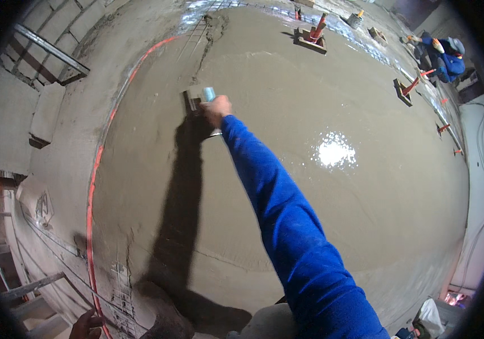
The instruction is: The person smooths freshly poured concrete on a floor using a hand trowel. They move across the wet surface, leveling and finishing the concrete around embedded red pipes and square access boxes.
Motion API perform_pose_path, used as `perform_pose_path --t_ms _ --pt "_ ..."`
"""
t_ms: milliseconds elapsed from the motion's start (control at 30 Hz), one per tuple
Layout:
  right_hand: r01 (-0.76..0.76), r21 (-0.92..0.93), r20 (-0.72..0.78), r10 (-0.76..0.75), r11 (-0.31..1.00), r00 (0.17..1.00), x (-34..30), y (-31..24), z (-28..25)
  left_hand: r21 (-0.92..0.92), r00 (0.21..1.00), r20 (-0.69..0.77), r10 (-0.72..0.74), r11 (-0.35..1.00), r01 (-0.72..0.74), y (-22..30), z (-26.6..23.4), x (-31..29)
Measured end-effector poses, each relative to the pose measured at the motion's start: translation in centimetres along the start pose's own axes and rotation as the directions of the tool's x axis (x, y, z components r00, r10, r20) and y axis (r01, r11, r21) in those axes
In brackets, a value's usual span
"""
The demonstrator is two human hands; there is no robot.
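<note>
My right arm, in a blue sleeve, reaches far out over a broad layer of smooth wet concrete (264,169). At its end my right hand (217,111) is closed around the light blue handle of a flat metal finishing trowel (209,94). The trowel's blade lies on the concrete surface, partly covered by the hand. My left hand (86,326) shows at the lower left edge in shadow, its fingers apart with nothing visible in them. Beside it runs a red tube (90,209); whether the fingers touch it I cannot tell.
Red upright pieces in square frames (311,40) (405,92) stand in the concrete. A worker in blue (450,62) crouches at the far right near a bucket (356,20). Wire mesh (122,288) shows at the near left. A block wall (55,28) rises at the left.
</note>
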State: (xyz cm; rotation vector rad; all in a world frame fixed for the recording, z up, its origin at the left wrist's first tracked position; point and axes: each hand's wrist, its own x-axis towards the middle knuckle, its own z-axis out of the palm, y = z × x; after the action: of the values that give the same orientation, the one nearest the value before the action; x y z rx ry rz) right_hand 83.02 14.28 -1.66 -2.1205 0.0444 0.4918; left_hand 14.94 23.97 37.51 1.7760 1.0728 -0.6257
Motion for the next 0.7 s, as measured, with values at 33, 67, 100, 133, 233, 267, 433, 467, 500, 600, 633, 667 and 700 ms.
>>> perform_pose_path --t_ms 33,67,100,133,233,267,433,467,500,600,633,667,700 --pt "-0.007 0.103 0.106 -0.004 0.995 0.994 -1.4 -1.1 1.7 -0.030 1.000 -0.004 0.010 0.999 -0.010 0.4 0.2 -0.1" --pt "0.077 0.061 0.135 -0.084 0.995 0.987 -3.1 -2.1 3.1 0.072 1.000 0.005 0.022 0.997 -0.022 1.0 0.3 -0.2" --pt "0.109 0.140 0.179 -0.134 0.984 0.975 -4.5 -2.7 3.7 0.176 0.999 0.013 0.036 0.984 -0.038 1.7 0.3 -0.2" --pt "0.150 0.252 0.104 -0.181 0.956 0.978 -5.8 -3.0 3.8 0.279 0.998 0.025 0.055 0.958 -0.060 2.7 0.4 -0.2" --pt "0.102 0.105 0.091 -0.112 0.989 0.990 -6.6 -1.8 -1.0 0.295 1.000 0.028 -0.005 0.956 -0.003 5.4 0.9 0.4" --pt "0.118 0.187 0.012 -0.123 0.975 0.992 -6.3 -0.2 -4.0 0.283 1.000 0.014 -0.002 0.959 -0.002 6.0 1.2 0.7" --pt "0.129 0.599 -0.198 -0.010 0.791 0.980 -8.9 16.3 -29.0 0.288 0.993 0.052 0.103 0.951 -0.113 6.6 2.0 2.3" --pt "0.087 0.595 -0.270 0.097 0.799 0.958 -10.9 20.4 -34.7 0.038 0.999 0.015 0.046 0.998 -0.046 6.5 2.3 2.5" --pt "0.089 0.639 -0.288 0.131 0.764 0.949 -13.9 24.9 -40.4 0.075 0.999 0.003 0.049 0.996 -0.049 6.5 2.4 2.6" --pt "-0.031 0.593 -0.533 0.421 0.805 0.734 -25.2 38.1 -55.1 0.182 0.990 0.024 0.141 0.973 -0.143 8.0 2.5 3.4" --pt "-0.043 0.608 -0.580 0.481 0.792 0.657 -29.4 42.1 -58.6 0.217 0.989 0.014 0.147 0.965 -0.146 8.9 2.7 3.6" --pt "-0.127 0.555 -0.643 0.521 0.822 0.561 -33.4 45.8 -61.3 0.236 0.989 0.000 0.151 0.961 -0.147 10.0 3.2 3.5" --pt "-0.145 0.600 -0.638 0.580 0.787 0.507 -37.2 49.1 -63.3 0.257 0.993 -0.024 0.118 0.961 -0.108 11.3 3.7 3.2"
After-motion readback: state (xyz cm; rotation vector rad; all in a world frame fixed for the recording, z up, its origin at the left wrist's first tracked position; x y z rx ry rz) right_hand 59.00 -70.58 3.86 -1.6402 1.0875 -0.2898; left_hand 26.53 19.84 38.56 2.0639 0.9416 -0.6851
